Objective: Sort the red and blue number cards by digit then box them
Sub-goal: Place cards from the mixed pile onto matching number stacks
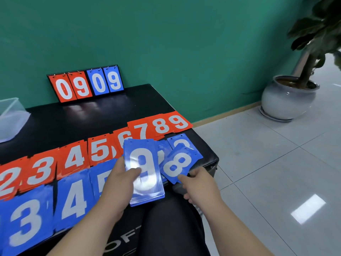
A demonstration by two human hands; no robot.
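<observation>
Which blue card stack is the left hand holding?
The blue 9 stack, gripped in the left hand; blue 3, blue 4 and blue 5 lie flat on the table.

Our flat red plastic number cards [73,159] run left to right in piles, 2 through 9. Nearer us, the blue plastic number cards [73,196] show 3, 4, 5. The left hand [118,183] grips a blue stack [145,174] topped by a 9. Right of it is a tilted blue 8 card [179,165], and the right hand [199,183] pinches its near corner. A clear plastic box [11,117] sits far left.

Bright, even light; glare on floor tiles [307,207], wide-angle edge distortion.
</observation>
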